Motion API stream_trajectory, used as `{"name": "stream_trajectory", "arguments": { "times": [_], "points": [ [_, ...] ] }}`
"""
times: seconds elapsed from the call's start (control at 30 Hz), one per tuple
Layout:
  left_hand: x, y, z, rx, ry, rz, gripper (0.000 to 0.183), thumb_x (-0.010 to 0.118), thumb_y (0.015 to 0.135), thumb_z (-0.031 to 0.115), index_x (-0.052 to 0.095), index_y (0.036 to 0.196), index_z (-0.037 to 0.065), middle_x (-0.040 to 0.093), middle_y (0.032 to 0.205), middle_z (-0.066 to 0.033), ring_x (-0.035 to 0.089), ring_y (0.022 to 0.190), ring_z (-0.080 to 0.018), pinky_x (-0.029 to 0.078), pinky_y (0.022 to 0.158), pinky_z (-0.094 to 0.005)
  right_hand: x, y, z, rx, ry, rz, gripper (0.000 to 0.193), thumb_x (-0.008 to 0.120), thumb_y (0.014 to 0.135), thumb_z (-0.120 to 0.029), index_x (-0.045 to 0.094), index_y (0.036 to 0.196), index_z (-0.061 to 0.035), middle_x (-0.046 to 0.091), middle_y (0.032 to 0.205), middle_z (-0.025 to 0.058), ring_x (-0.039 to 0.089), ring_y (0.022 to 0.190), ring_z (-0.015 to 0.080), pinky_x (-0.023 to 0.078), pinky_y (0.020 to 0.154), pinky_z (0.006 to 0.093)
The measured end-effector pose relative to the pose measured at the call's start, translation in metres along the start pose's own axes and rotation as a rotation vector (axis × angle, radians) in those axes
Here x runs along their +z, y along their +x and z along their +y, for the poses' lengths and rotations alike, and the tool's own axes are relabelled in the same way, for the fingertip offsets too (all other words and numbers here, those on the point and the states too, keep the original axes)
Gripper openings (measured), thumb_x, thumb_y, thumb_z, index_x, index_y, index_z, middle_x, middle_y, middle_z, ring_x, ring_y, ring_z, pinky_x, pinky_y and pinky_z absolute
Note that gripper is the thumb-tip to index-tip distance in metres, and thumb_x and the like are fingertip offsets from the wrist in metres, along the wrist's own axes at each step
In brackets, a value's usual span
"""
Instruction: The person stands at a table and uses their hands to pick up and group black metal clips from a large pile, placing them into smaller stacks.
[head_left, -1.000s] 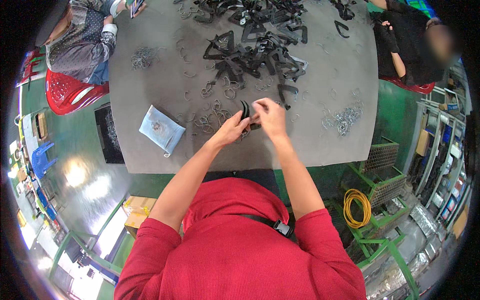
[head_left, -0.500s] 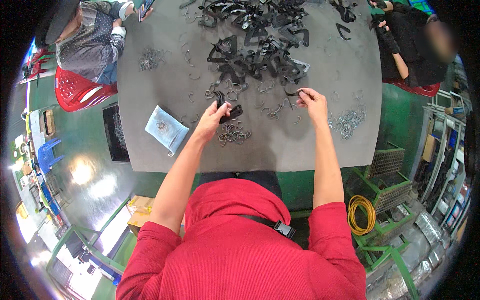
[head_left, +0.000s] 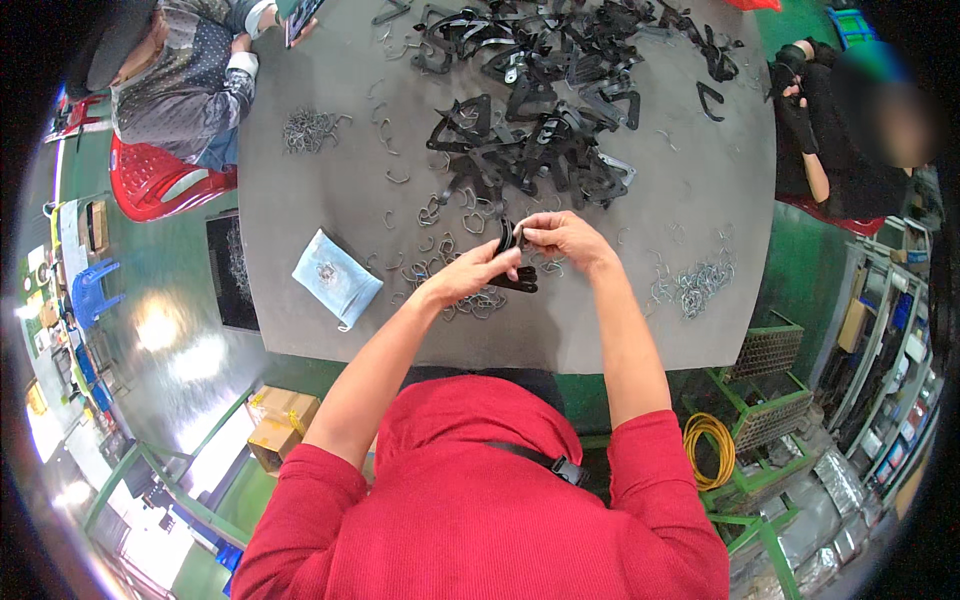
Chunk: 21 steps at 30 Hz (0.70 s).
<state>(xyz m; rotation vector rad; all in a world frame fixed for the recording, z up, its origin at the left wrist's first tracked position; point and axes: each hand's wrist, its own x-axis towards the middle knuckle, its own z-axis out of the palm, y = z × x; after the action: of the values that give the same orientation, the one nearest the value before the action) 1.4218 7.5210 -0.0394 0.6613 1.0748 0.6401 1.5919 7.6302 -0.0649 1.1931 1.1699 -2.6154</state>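
Note:
Over the near middle of the table, my two hands meet. My left hand [head_left: 472,272] is closed around several flat black brackets [head_left: 515,283], which stick out past the fingers. My right hand [head_left: 566,238] pinches a black bracket at the top of this bunch; its fingers cover most of that piece. Bent metal wire rings [head_left: 478,302] lie loose beneath and beside the hands. Just beyond them is a large heap of black triangular brackets [head_left: 535,135].
A light blue pouch [head_left: 336,282] with small pieces on it lies at the left. Wire rings form piles at right [head_left: 697,290] and far left [head_left: 311,131]. One person [head_left: 185,90] sits left holding a phone; another person [head_left: 840,150] sits right.
My right hand has moved left with its black bracket to meet the left hand. My left hand has shifted right and nearer with its bunch. The view has shifted slightly.

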Motion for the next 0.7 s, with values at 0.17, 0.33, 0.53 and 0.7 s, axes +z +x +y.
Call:
{"name": "stream_trajectory", "arguments": {
  "times": [0.17, 0.33, 0.53, 0.7],
  "points": [
    [-0.021, -0.005, -0.028, -0.023, -0.156, 0.06, 0.021, 0.049, 0.087, 0.028, 0.05, 0.092, 0.008, 0.049, 0.08, 0.0034, 0.044, 0.077, -0.0063, 0.037, 0.07, -0.0218, 0.023, 0.031, 0.0, -0.373, -0.61, 0.804, 0.016, 0.064, 0.068, -0.011, 0.061, 0.083, -0.0115, 0.059, 0.075, 0.0044, 0.059, 0.071, 0.0195, 0.046, 0.064, 0.0304],
    [-0.037, -0.011, -0.029, -0.059, -0.308, 0.105, 0.02, 0.045, 0.089, 0.028, 0.049, 0.088, 0.008, 0.049, 0.077, 0.0031, 0.044, 0.075, -0.0065, 0.036, 0.071, -0.0222, 0.017, 0.046, -0.003, -0.527, -1.061, 0.917, 0.013, 0.066, 0.067, -0.014, 0.061, 0.079, -0.0136, 0.058, 0.081, 0.0041, 0.058, 0.072, 0.0252, 0.046, 0.064, 0.0348],
    [-0.059, -0.026, -0.024, 0.077, -0.342, 0.21, 0.021, 0.043, 0.09, 0.026, 0.052, 0.093, 0.007, 0.052, 0.081, 0.0023, 0.048, 0.081, -0.0084, 0.037, 0.078, -0.0235, 0.0, 0.007, -0.039, -0.535, -0.301, 0.892, 0.006, 0.06, 0.077, -0.01, 0.063, 0.081, -0.007, 0.062, 0.079, 0.001, 0.058, 0.063, 0.0098, 0.042, 0.051, 0.0223],
    [-0.059, -0.026, -0.014, 0.111, -0.264, 0.221, 0.024, 0.043, 0.09, 0.027, 0.052, 0.097, 0.006, 0.054, 0.088, 0.0007, 0.05, 0.086, -0.0086, 0.037, 0.082, -0.0237, 0.017, -0.024, -0.049, -0.277, 0.067, 0.357, 0.017, 0.055, 0.083, -0.014, 0.058, 0.094, -0.0018, 0.061, 0.081, 0.0045, 0.057, 0.06, 0.0083, 0.048, 0.054, 0.0201]
  ]
}}
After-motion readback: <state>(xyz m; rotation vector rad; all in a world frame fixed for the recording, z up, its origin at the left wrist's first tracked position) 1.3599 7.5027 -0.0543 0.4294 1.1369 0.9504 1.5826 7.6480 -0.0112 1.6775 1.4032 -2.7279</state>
